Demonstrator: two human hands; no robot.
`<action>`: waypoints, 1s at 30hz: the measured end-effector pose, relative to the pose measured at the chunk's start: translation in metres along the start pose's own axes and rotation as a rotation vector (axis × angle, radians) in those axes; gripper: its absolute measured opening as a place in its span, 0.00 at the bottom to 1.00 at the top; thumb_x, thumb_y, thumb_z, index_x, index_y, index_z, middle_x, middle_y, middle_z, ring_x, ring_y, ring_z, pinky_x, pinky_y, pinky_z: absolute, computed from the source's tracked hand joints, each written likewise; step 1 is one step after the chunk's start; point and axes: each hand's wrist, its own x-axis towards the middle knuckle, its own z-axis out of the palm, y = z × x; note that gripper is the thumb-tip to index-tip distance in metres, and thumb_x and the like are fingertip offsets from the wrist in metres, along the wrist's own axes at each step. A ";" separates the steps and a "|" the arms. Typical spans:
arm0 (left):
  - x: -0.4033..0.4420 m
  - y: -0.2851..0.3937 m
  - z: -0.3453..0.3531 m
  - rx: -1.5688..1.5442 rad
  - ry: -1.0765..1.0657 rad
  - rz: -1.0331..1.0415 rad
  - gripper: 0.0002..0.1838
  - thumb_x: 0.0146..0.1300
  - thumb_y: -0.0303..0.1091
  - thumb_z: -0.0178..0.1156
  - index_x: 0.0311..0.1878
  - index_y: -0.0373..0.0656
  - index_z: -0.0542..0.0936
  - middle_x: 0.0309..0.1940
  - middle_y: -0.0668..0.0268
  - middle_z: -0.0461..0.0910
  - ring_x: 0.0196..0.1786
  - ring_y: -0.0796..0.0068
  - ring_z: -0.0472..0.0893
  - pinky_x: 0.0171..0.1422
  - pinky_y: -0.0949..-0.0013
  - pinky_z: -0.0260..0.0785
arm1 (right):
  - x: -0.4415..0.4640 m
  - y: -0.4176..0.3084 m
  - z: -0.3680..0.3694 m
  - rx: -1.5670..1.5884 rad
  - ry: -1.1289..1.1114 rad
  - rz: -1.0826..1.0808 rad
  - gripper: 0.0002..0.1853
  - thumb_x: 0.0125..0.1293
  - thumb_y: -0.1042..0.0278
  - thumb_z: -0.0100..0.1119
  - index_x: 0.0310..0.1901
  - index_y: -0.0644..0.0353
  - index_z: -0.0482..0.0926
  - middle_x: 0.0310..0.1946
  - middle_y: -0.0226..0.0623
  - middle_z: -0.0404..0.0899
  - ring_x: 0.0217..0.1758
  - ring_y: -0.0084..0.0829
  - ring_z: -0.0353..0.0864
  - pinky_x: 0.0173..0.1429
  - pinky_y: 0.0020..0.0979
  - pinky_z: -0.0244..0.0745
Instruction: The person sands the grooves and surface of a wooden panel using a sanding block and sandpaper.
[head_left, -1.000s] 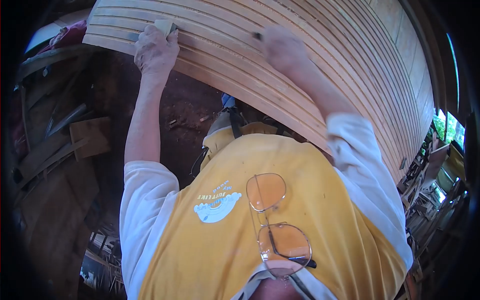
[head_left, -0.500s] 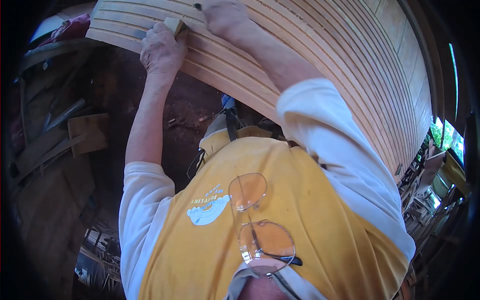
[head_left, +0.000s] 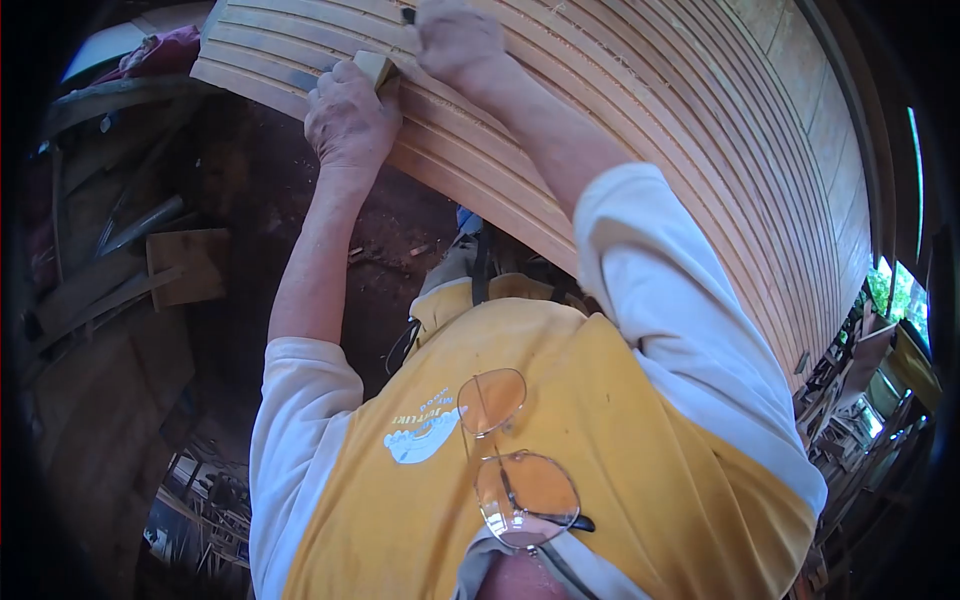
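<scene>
My left hand [head_left: 350, 118] is closed around a small pale wooden block [head_left: 373, 69], resting on the lower edge strips of a large curved wooden panel [head_left: 640, 130]. Long parallel grooves run along the panel's surface, with shavings and dust in some of them. Farther up, my right hand [head_left: 459, 45] is closed close to the surface, a little right of the block. A short dark end [head_left: 408, 16] sticks out on its left side; the rest of that object is hidden by the hand.
Eyeglasses [head_left: 527, 500] hang at the front of a yellow shirt [head_left: 640, 480]. Boards [head_left: 188, 266] and scraps lean at the left, above a dark floor [head_left: 390, 225]. More wood pieces [head_left: 850, 400] are piled at the right. Red cloth [head_left: 165, 50] lies at upper left.
The whole view has shifted, so the panel, shirt and both hands appear slightly lower and farther right. My left hand with the block has come slightly down along the panel. Both hands stay closed.
</scene>
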 end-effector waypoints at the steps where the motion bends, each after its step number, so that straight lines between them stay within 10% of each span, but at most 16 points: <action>1: 0.002 0.000 -0.001 -0.011 0.003 0.003 0.29 0.68 0.57 0.66 0.48 0.35 0.75 0.46 0.47 0.82 0.51 0.44 0.84 0.51 0.46 0.79 | 0.021 -0.005 0.008 -0.020 -0.037 0.003 0.08 0.63 0.70 0.59 0.41 0.57 0.85 0.39 0.49 0.88 0.43 0.50 0.89 0.49 0.47 0.84; 5: 0.005 -0.003 0.001 -0.010 -0.001 0.004 0.30 0.67 0.57 0.67 0.48 0.36 0.75 0.46 0.48 0.82 0.51 0.45 0.84 0.52 0.46 0.79 | -0.075 0.036 -0.041 -0.026 -0.003 -0.021 0.16 0.75 0.52 0.55 0.44 0.59 0.78 0.38 0.49 0.83 0.44 0.52 0.85 0.51 0.51 0.78; 10: 0.003 0.000 0.002 0.024 0.002 -0.046 0.31 0.67 0.60 0.66 0.49 0.37 0.76 0.47 0.47 0.83 0.51 0.44 0.84 0.52 0.44 0.79 | -0.187 0.070 -0.090 -0.368 -0.025 0.153 0.04 0.63 0.66 0.64 0.35 0.54 0.80 0.32 0.39 0.83 0.38 0.43 0.85 0.44 0.43 0.80; 13: 0.005 -0.001 0.004 0.090 -0.001 -0.012 0.31 0.67 0.63 0.64 0.51 0.39 0.77 0.47 0.48 0.83 0.49 0.42 0.85 0.51 0.44 0.79 | -0.136 0.079 -0.024 0.310 0.409 -0.173 0.03 0.57 0.67 0.61 0.32 0.50 0.77 0.29 0.32 0.79 0.35 0.38 0.81 0.41 0.36 0.78; 16: 0.010 -0.009 0.012 0.129 -0.088 -0.028 0.33 0.68 0.65 0.62 0.52 0.39 0.78 0.50 0.46 0.84 0.52 0.40 0.86 0.54 0.42 0.78 | -0.080 0.026 -0.029 -0.223 0.215 0.036 0.04 0.56 0.67 0.58 0.33 0.51 0.79 0.30 0.41 0.83 0.34 0.39 0.85 0.36 0.44 0.77; 21: 0.011 -0.018 0.018 0.108 -0.008 0.036 0.34 0.67 0.63 0.64 0.52 0.35 0.79 0.48 0.45 0.85 0.51 0.41 0.86 0.54 0.44 0.78 | -0.244 0.121 -0.096 0.096 0.297 -0.045 0.11 0.63 0.58 0.68 0.34 0.53 0.78 0.30 0.35 0.79 0.34 0.43 0.82 0.41 0.43 0.77; 23: 0.011 -0.015 0.013 0.126 -0.035 0.015 0.34 0.68 0.63 0.64 0.53 0.35 0.79 0.48 0.44 0.85 0.53 0.41 0.85 0.56 0.44 0.78 | -0.340 0.146 -0.158 -0.378 -0.073 0.311 0.17 0.63 0.55 0.73 0.30 0.55 0.75 0.29 0.40 0.77 0.33 0.47 0.79 0.39 0.47 0.73; 26: 0.011 -0.007 0.009 0.154 -0.076 -0.044 0.34 0.69 0.63 0.63 0.54 0.35 0.79 0.48 0.42 0.84 0.55 0.41 0.84 0.59 0.44 0.76 | -0.471 0.211 -0.210 -0.379 0.027 0.361 0.21 0.64 0.50 0.72 0.29 0.58 0.75 0.32 0.43 0.77 0.38 0.49 0.79 0.43 0.48 0.74; 29: 0.016 -0.006 0.014 0.118 -0.140 -0.033 0.35 0.69 0.64 0.62 0.55 0.35 0.79 0.49 0.40 0.84 0.57 0.40 0.83 0.61 0.44 0.74 | -0.422 0.183 -0.197 -0.346 -0.135 0.454 0.13 0.62 0.60 0.73 0.33 0.55 0.77 0.34 0.38 0.80 0.42 0.44 0.81 0.47 0.45 0.78; 30: 0.013 0.005 0.017 0.094 -0.169 -0.016 0.35 0.69 0.64 0.62 0.55 0.35 0.79 0.50 0.39 0.84 0.58 0.39 0.83 0.62 0.44 0.74 | -0.406 0.192 -0.168 -0.153 0.207 0.077 0.10 0.54 0.71 0.71 0.31 0.51 0.76 0.33 0.34 0.81 0.40 0.42 0.81 0.46 0.41 0.79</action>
